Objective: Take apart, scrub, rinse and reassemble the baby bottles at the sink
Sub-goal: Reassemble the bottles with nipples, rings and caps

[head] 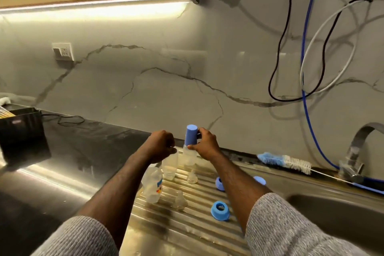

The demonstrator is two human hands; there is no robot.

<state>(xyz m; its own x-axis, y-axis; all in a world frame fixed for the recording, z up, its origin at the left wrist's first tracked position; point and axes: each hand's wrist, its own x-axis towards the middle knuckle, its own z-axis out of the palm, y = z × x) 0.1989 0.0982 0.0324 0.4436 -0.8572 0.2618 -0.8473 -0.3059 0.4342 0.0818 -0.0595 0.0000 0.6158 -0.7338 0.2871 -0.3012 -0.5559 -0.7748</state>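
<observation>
Right hand grips the blue cap of an upright bottle at the far end of the ribbed drainboard: thumb low at the cap's base, fingers curled round its right side. Long axis vertical, so the cap prob. lifts straight up. Left hand, just left, is fisted; seems to pinch the rim of a clear bottle, view poor. Nearer-left bottle has a printed label, unreadable.

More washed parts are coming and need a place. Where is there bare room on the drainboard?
The near end of the drainboard is bare, between the two sleeves, in front of the blue ring. Farther back, bottles, teats and blue caps crowd it. The dark counter to the left is also bare.
</observation>
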